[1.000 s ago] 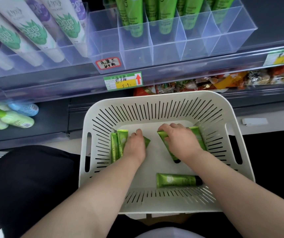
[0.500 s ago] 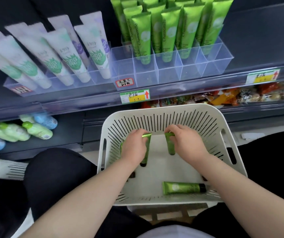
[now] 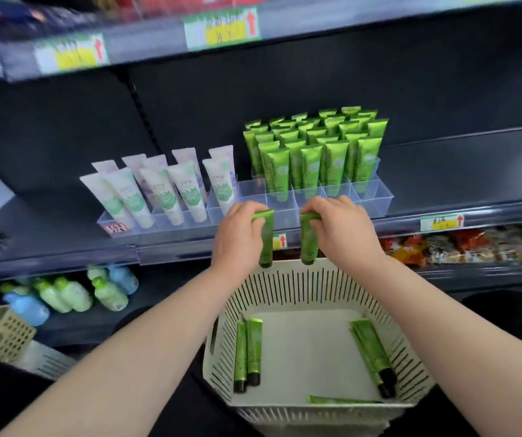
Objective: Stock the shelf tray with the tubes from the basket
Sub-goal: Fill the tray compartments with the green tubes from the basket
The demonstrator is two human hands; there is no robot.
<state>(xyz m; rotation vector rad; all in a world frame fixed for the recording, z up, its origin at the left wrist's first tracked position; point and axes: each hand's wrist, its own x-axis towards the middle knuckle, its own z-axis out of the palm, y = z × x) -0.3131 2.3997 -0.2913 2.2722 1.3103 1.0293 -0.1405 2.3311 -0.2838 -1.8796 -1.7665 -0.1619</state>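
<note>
Tubes are glossy green, black-capped ends down.

Dark shop shelving w/ yellow price tags, snack packs lower right.

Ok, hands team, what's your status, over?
Left hand grips a green tube, right hand grips a second green tube, caps down. Both in front of the clear shelf tray, front cells empty. Five tubes lie in the basket. Nothing blocking.
</note>
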